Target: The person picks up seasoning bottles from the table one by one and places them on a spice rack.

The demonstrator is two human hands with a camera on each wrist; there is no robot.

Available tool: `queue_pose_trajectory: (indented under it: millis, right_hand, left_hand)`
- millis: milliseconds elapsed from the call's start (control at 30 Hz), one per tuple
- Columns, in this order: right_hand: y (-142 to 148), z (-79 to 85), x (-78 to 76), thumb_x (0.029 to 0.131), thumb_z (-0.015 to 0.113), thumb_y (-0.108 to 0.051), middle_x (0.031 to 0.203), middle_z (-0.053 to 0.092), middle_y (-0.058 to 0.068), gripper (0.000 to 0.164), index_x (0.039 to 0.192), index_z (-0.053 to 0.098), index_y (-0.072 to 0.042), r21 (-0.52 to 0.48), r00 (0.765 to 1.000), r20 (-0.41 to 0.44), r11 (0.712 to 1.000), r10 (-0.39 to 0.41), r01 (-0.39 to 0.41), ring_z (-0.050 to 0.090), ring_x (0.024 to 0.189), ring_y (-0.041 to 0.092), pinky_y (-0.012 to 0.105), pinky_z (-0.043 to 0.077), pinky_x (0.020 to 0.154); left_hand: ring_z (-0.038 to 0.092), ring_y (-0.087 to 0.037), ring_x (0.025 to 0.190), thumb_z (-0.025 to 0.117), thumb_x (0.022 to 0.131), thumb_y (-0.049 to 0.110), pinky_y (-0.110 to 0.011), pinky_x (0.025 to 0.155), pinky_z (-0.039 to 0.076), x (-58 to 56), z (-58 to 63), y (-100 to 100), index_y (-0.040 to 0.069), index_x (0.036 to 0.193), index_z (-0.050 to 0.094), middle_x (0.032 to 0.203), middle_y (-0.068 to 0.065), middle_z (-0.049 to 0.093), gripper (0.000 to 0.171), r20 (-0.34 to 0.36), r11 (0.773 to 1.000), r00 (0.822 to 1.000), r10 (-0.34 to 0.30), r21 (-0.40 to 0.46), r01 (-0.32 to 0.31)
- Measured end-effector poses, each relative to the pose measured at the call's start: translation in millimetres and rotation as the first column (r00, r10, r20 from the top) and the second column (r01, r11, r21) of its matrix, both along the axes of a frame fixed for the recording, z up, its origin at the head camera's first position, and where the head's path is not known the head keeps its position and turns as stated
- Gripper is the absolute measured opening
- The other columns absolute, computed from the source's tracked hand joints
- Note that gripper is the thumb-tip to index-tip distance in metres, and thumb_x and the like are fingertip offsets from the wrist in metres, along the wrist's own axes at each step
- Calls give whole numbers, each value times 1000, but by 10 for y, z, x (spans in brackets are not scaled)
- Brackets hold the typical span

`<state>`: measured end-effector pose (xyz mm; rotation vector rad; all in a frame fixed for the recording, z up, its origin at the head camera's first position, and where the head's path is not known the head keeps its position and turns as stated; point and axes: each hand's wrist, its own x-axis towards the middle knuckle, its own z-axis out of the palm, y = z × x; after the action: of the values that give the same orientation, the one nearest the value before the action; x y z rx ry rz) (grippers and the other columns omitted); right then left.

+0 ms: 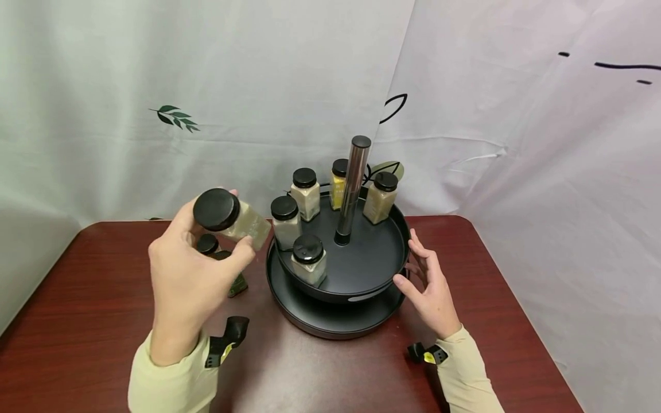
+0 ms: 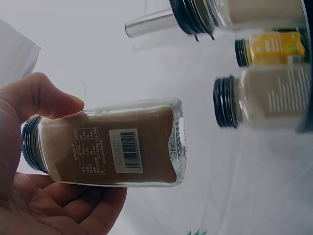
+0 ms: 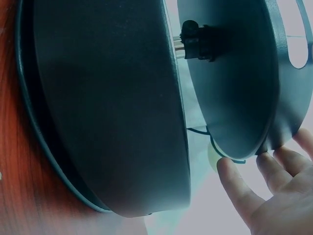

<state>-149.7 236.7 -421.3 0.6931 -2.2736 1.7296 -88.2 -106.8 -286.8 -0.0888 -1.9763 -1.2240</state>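
Observation:
My left hand (image 1: pixel 191 281) grips a square glass spice jar (image 1: pixel 252 225) with a black lid, thumb on one side and fingers on the other. The jar is tilted in the air, left of a black two-tier turntable rack. Brownish powder and a barcode label show through this jar (image 2: pixel 112 147) in the left wrist view. My right hand (image 1: pixel 434 292) is at the right side of the upper tray (image 1: pixel 366 258), its fingertips touching the rim with the fingers spread. In the right wrist view the thumb (image 3: pixel 234 181) lies just below the tray's edge.
Several black-lidded jars stand on the upper tray, including a pale one (image 1: pixel 310 268) in front and a yellow one (image 1: pixel 337 189) behind. A metal post (image 1: pixel 356 183) rises from its middle. Below lies the lower tray (image 1: pixel 335 331). More jars (image 1: pixel 237 285) are partly hidden behind my left hand.

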Motion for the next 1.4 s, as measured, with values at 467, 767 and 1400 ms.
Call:
queue_pose_trajectory:
  millis: [467,767,1400]
  right_hand:
    - [-1,-15,2,93,64,7,166,22,5,64,150,36,-3,-7,1000,-8,1000,-6,6,30,148,19,22,40,107]
    - [1,-17,4,93,64,8,166,21,6,65,150,36,-2,-3,1000,-12,1000,-6,6,31,148,19,23,41,106]
    - [3,-9,-9,93,64,7,167,20,5,66,151,34,-2,6,1000,-13,1000,3,-3,30,148,21,24,41,107]
  left_hand:
    - [67,-12,108,73,65,-7,-21,94,48,-137,73,252,10,121,71,117,3,72,59,-54,989,989,-140,-63,137]
    - [63,-19,111,75,64,-2,-26,93,46,-185,83,370,11,115,74,120,2,67,52,-87,982,984,-155,-125,143]
    - [62,-13,101,79,68,0,-28,76,52,-300,48,615,8,126,67,122,-3,63,60,-64,936,956,-285,-232,264]
